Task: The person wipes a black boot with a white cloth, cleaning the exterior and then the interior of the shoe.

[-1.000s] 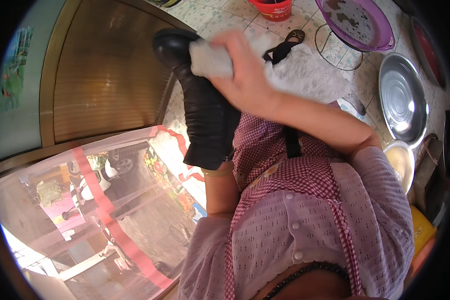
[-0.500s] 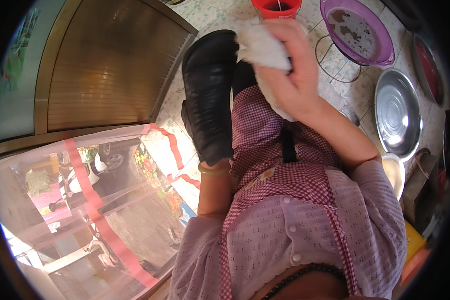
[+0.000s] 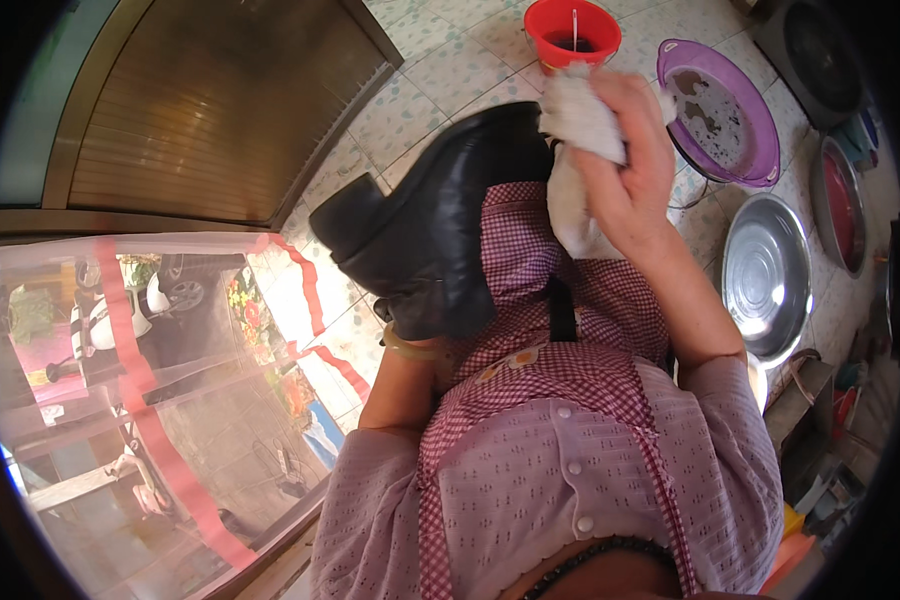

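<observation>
A black ankle boot (image 3: 440,230) with a block heel is held up before my lap, its toe pointing away and its heel to the left. My left hand is hidden in the boot's opening and supports it; only the wrist with a bangle (image 3: 408,345) shows. A white cloth (image 3: 582,125) is bunched in my right hand (image 3: 625,170), whose fingers are closed around it. The cloth lies against the boot's toe end, and a loose part hangs below my palm. Checked apron fabric (image 3: 530,390) covers my lap under both.
Beyond the boot stand a red bucket (image 3: 540,22) with dark liquid and a purple basin (image 3: 768,140) holding dirty, foamy water. At the right are a metal basin (image 3: 735,275) and a red-bottomed basin (image 3: 840,205). A brown door panel (image 3: 230,110) and a sheer curtain (image 3: 220,440) are at the left.
The boot has turned from sole-side-away upright to sideways, so its heel now shows at the left. My right hand with the cloth has shifted slightly right and down, staying by the toe.
</observation>
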`<action>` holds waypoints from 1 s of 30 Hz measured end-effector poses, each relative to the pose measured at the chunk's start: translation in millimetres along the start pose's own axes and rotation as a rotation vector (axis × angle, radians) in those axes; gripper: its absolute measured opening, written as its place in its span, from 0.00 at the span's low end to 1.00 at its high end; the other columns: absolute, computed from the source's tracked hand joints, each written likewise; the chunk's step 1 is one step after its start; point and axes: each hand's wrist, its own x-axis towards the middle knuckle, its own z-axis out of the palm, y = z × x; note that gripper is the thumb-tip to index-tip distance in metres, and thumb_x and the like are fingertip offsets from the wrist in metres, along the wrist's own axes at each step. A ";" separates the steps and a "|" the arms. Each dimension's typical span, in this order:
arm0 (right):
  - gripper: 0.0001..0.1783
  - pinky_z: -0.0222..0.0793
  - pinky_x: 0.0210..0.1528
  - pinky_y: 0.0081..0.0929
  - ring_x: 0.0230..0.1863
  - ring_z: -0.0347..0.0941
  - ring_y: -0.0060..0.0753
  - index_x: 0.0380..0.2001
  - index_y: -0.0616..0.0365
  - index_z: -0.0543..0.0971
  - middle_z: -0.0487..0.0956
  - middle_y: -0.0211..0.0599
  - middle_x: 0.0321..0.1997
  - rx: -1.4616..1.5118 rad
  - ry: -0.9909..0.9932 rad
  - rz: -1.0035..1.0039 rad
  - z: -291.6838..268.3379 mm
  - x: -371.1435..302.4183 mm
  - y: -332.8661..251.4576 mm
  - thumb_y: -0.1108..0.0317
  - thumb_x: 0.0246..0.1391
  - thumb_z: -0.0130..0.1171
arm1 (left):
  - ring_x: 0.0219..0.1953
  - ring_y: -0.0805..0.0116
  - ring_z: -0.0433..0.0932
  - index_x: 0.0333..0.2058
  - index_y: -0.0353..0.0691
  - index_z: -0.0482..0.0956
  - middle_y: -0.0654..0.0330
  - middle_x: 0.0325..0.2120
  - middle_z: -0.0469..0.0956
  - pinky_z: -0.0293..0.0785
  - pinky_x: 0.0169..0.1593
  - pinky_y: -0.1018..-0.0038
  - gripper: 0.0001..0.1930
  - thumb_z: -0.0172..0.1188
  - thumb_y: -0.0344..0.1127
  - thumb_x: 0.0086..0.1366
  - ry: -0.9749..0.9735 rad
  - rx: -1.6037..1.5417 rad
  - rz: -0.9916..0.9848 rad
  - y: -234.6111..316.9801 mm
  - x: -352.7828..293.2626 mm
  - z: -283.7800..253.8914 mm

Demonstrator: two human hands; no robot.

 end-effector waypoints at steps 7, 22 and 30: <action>0.23 0.64 0.52 0.36 0.50 0.70 0.43 0.46 0.56 0.75 0.73 0.41 0.53 -0.177 -0.251 -0.061 17.7 -22.2 32.8 0.75 0.41 0.57 | 0.46 0.66 0.71 0.54 0.36 0.67 0.57 0.46 0.72 0.67 0.51 0.73 0.21 0.50 0.28 0.61 0.030 -0.548 -0.236 33.1 26.5 18.9; 0.22 0.66 0.45 0.37 0.41 0.69 0.48 0.39 0.62 0.74 0.74 0.43 0.39 -0.235 -0.443 0.009 3.1 -53.8 22.7 0.77 0.33 0.59 | 0.50 0.67 0.70 0.53 0.36 0.66 0.56 0.49 0.70 0.66 0.52 0.73 0.21 0.52 0.31 0.61 -0.133 -0.531 -0.195 50.5 33.9 29.5; 0.21 0.64 0.47 0.38 0.43 0.68 0.47 0.38 0.60 0.73 0.73 0.40 0.38 -0.067 -0.595 -0.014 35.6 -58.4 4.7 0.73 0.33 0.61 | 0.49 0.68 0.70 0.53 0.38 0.64 0.59 0.47 0.70 0.66 0.52 0.75 0.20 0.53 0.33 0.62 0.060 -0.892 -0.285 60.7 20.4 53.1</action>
